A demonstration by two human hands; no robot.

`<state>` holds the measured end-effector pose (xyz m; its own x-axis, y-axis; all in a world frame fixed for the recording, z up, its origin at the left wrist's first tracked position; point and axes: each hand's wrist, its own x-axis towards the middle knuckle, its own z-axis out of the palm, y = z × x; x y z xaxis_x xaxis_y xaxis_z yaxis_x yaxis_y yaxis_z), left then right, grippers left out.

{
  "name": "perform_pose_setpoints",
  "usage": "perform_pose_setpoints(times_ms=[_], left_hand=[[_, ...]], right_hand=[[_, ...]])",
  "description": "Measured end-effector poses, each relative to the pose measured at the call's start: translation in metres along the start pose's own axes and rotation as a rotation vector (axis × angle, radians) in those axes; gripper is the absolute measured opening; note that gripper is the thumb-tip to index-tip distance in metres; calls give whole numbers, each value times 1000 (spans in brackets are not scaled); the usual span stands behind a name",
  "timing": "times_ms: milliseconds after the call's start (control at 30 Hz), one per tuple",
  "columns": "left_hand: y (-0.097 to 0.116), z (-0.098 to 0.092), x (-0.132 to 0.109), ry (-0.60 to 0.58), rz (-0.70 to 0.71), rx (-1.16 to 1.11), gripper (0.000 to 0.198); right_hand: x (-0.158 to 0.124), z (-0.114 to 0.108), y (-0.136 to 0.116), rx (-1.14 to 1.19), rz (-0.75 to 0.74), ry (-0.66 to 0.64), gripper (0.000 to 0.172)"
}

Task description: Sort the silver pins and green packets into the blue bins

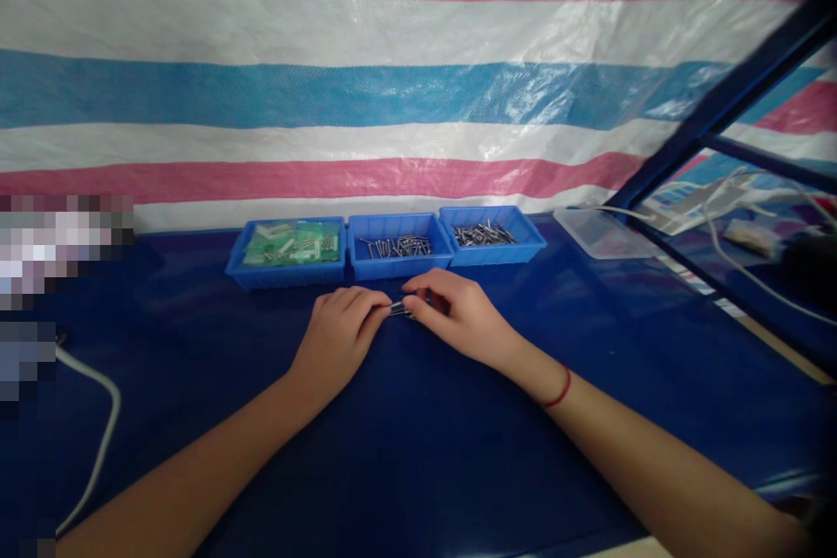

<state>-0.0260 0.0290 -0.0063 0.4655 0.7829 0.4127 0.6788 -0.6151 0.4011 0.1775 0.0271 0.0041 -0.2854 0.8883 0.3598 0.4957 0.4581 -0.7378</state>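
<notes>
Your left hand [343, 323] and right hand [467, 314] pinch slim metal pieces [397, 309] (from opposite ends); keep the pieces level, gripping lightly

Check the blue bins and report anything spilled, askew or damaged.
Nothing stands out: the three blue bins stand upright in a row, small parts inside, and the left hand and right hand hold thin metal pieces.

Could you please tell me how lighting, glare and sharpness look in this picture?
In the head view, bright glare streaks the striped sheet; the table is dark; the metal pieces between the left hand and right hand look too soft for fine detail; part of the left edge is pixelated.
</notes>
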Motion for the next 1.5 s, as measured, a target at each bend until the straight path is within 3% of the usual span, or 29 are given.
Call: perform_pose_setpoints(times_ms=[133, 300, 467, 600, 967, 1267, 1500], left_hand=[[2, -1, -2, 84, 47, -137, 9], [2, -1, 0, 157, -125, -388, 17], [-1, 0, 2, 173, -251, -563, 25], [-2, -3, 2, 124, -260, -516, 16], [0, -5, 1, 72, -189, -514, 13], [5, -7, 2, 96, -153, -434, 10], [2, -5, 3, 12, -100, -290, 16]], right_hand=[[-4, 3, -4, -71, -128, -116, 19], [-4, 4, -6, -39, -149, -128, 19], [-4, 5, -8, 42, -103, -55, 23], [-5, 6, -9, 67, -87, -41, 21], [-5, 8, -9, 77, -108, -49, 18], [-5, 9, -9, 62, -82, 56, 12], [-8, 6, -14, -16, -127, 115, 12]])
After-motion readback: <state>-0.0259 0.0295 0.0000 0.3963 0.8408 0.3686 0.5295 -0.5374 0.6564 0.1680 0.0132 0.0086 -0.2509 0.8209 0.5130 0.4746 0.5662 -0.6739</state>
